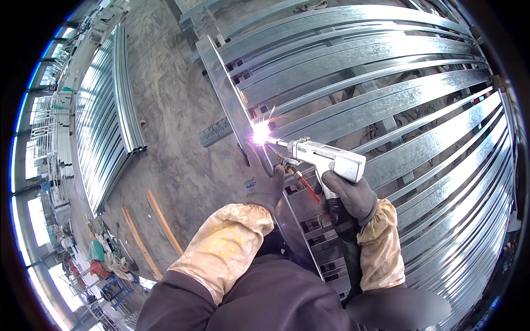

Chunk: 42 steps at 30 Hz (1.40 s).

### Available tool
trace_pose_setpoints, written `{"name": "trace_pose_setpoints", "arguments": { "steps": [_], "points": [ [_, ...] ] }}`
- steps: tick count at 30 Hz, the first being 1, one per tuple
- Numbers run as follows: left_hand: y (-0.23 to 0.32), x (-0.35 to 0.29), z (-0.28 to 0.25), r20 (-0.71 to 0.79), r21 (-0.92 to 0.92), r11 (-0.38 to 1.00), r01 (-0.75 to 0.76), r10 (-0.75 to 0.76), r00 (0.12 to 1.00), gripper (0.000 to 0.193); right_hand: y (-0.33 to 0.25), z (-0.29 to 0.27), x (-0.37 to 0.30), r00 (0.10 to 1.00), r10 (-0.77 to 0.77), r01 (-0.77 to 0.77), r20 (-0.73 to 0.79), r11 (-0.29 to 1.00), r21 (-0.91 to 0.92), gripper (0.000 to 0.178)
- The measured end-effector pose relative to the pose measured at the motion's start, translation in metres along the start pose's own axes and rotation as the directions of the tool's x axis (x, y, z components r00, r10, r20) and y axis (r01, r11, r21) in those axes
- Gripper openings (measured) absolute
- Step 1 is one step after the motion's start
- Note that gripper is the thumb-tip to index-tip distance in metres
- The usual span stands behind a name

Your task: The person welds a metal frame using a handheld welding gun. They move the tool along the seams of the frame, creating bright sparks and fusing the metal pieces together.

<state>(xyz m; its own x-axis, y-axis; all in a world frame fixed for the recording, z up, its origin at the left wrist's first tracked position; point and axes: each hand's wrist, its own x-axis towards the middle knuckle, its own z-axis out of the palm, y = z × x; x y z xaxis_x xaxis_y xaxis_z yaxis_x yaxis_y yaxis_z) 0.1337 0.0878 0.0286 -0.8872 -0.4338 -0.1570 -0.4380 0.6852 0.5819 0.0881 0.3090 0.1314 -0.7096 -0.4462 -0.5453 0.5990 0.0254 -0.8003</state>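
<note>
My right hand (353,194), in a dark glove, is wrapped round the grip of a white handheld welding gun (337,159). A dark cable runs down from the grip. The gun's nozzle points left at a bright arc (260,132) with sparks, on the edge of a long steel rail (226,83). My left hand (268,190), also gloved, is closed on that rail just below the arc, its thumb up on the right side; most of its fingers are hidden. Close beside the left thumb is a brass fitting (291,167) on a red hose (308,187).
Parallel galvanized steel bars (375,83) stretch right from the rail. A stack of steel profiles (107,110) lies on the concrete floor (171,83) at the left. Two wooden strips (164,220) are near my left sleeve. A short steel piece (215,132) projects beside the rail.
</note>
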Motion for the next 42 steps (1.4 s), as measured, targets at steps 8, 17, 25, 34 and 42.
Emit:
{"name": "trace_pose_setpoints", "arguments": {
  "steps": [8,17,25,34,42],
  "points": [
    [0.003,0.0,-0.003,0.018,-0.057,0.998,-0.007,0.008,1.0,0.104,-0.003,0.003,-0.001,1.0,0.013,-0.013,0.001,1.0,-0.007,0.026],
    [0.0,0.0,0.001,-0.074,-0.047,0.995,-0.089,0.085,0.994,0.097,0.002,0.001,0.0,0.998,-0.053,0.055,0.033,0.998,-0.043,0.027],
    [-0.004,0.001,0.005,-0.081,-0.005,0.996,-0.089,0.088,0.993,0.101,0.007,0.0,0.003,0.998,-0.056,0.057,0.021,0.997,-0.042,0.038],
    [-0.005,0.001,0.006,-0.077,-0.014,0.996,-0.093,0.092,0.993,0.1,0.004,-0.001,0.0,0.999,0.03,-0.028,0.018,0.995,-0.094,0.025],
    [0.003,0.001,0.001,-0.052,-0.066,0.996,-0.066,0.063,0.997,0.101,0.0,0.001,-0.005,0.998,0.053,-0.054,-0.019,0.994,-0.09,0.028]
  ]
}}
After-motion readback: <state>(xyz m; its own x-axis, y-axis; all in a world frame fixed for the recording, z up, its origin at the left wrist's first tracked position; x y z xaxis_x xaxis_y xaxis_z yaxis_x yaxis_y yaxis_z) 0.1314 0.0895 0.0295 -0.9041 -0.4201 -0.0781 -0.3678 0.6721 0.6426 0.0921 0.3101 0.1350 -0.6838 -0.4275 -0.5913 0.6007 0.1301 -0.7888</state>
